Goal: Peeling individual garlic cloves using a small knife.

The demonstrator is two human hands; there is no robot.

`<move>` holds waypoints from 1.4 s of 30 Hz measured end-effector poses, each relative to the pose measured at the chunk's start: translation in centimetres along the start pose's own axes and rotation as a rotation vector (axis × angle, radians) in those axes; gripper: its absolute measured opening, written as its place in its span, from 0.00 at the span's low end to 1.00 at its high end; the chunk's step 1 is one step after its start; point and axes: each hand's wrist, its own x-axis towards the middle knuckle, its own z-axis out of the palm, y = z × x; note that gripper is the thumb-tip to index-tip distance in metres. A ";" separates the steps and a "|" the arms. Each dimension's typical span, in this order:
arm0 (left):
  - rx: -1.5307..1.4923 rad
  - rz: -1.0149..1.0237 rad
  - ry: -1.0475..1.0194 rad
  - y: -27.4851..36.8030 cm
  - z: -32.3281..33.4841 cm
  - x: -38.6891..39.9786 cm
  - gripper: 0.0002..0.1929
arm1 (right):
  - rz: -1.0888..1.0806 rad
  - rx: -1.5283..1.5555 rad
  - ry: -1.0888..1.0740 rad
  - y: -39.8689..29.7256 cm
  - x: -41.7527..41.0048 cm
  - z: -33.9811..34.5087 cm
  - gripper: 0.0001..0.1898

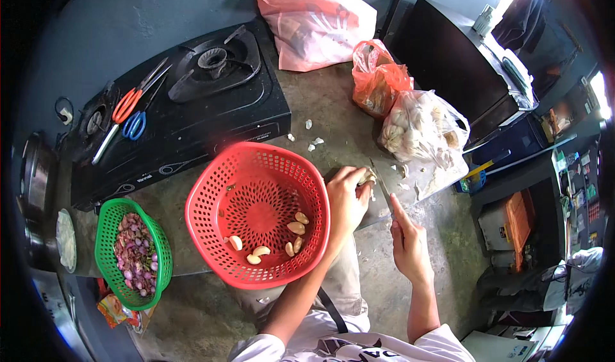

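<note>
Pinched in the fingers of my left hand (347,201) is a piece of garlic (367,176), part of it hidden by the fingers. My right hand (410,246) grips a knife (382,184), its handle hidden in the fist and its blade pointing away from me, just right of the garlic. Left of my left wrist stands a red perforated plastic basket (211,254), with several peeled garlic cloves (296,227) on its bottom. Beyond the knife, a clear plastic bag (418,126) of garlic bulbs lies at the counter's right side.
A green basket (166,266) of shallots (137,256) sits at left. Scissors with orange handles (127,105) and blue-handled scissors (135,125) lie on a black gas stove (206,117). An orange plastic bag (379,81) and a pink bag (314,25) stand behind. Garlic skins (315,142) litter the counter (319,93).
</note>
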 end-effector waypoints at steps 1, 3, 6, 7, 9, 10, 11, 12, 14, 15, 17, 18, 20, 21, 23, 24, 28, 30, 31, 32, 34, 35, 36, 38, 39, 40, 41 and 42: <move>-0.039 -0.042 0.031 0.1 -0.1 0.1 0.12 | 0.000 -0.001 -0.007 0.0 0.1 0.1 0.26; -0.050 -0.070 0.035 0.0 0.0 0.2 0.10 | 0.005 -0.049 -0.046 0.0 0.2 0.0 0.27; 0.001 0.072 0.057 -0.7 0.1 0.2 0.08 | -0.003 -0.071 -0.070 0.2 0.3 -0.2 0.28; 0.001 0.065 0.062 -0.9 0.3 0.1 0.08 | -0.005 -0.073 -0.078 0.2 0.3 -0.2 0.28; -0.045 0.037 0.040 -1.2 0.7 0.0 0.09 | 0.008 -0.050 -0.077 0.3 0.3 -0.3 0.28; -0.046 0.031 0.042 -1.3 0.8 0.0 0.09 | 0.009 -0.052 -0.083 0.5 0.3 -0.4 0.28; -0.030 0.058 0.039 -1.2 0.9 0.1 0.09 | 0.000 -0.059 -0.084 0.7 0.4 -0.4 0.28; -0.013 0.085 0.035 -1.2 0.8 0.1 0.09 | -0.010 -0.063 -0.085 0.8 0.4 -0.4 0.29; 0.014 0.118 0.050 -1.2 0.8 0.2 0.09 | -0.007 -0.069 -0.094 0.9 0.5 -0.6 0.29; 0.039 0.155 0.063 -1.2 0.9 0.1 0.08 | -0.005 -0.075 -0.098 0.9 0.4 -0.7 0.30; 0.047 0.144 0.060 -1.1 0.8 -0.1 0.08 | -0.004 -0.088 -0.121 1.0 0.4 -0.9 0.31; 0.054 0.141 0.060 -1.0 0.7 -0.1 0.08 | -0.009 -0.102 -0.137 0.9 0.6 -1.1 0.31; 0.004 0.084 0.047 -1.0 0.8 -0.4 0.09 | 0.021 -0.093 -0.166 1.1 0.5 -1.4 0.32; -0.043 0.040 0.037 -0.9 0.8 -0.3 0.09 | 0.044 -0.080 -0.185 1.2 0.7 -1.5 0.34; -0.037 0.034 0.044 -1.2 0.9 -0.3 0.09 | 0.039 -0.058 -0.171 1.9 0.8 -0.9 0.32; -0.024 0.063 0.037 -1.5 1.0 -0.1 0.08 | 0.024 -0.025 -0.147 2.3 0.9 -0.6 0.30; -0.002 0.045 0.017 -0.9 0.6 0.5 0.08 | 0.043 -0.072 -0.187 2.8 1.9 -0.8 0.34; -0.023 0.061 0.029 -1.1 0.9 0.6 0.08 | 0.045 -0.086 -0.178 2.3 2.8 -0.5 0.34; -0.010 0.078 0.037 -1.3 0.6 0.8 0.08 | 0.049 -0.090 -0.180 1.8 3.4 -0.1 0.34; 0.010 0.078 0.049 -1.4 0.5 0.7 0.08 | 0.069 -0.080 -0.190 1.8 3.7 0.3 0.34; 0.002 0.090 0.031 -1.2 1.0 0.9 0.07 | 0.005 -0.072 -0.154 2.4 4.1 0.1 0.34; -0.008 0.098 0.016 -1.1 1.4 1.0 0.07 | 0.046 -0.043 -0.158 2.5 4.4 -0.3 0.33; 0.001 0.092 0.026 -0.7 1.3 1.0 0.07 | 0.051 -0.025 -0.151 2.5 4.6 -0.3 0.32; 0.018 0.088 0.041 -1.2 1.6 0.8 0.07 | 0.084 -0.009 -0.170 3.1 5.0 -0.2 0.30; 0.026 0.070 0.054 -1.3 1.4 0.7 0.08 | 0.094 0.014 -0.189 2.1 5.0 -0.1 0.30; 0.030 0.037 0.046 -1.2 1.2 0.6 0.07 | 0.070 -0.002 -0.187 2.1 4.7 0.1 0.30; -0.002 0.010 0.053 -1.3 1.2 0.4 0.07 | 0.045 -0.019 -0.187 2.1 4.3 0.1 0.30; 0.012 0.047 0.061 -1.3 1.2 0.3 0.07 | 0.039 -0.005 -0.183 2.1 3.9 -0.3 0.30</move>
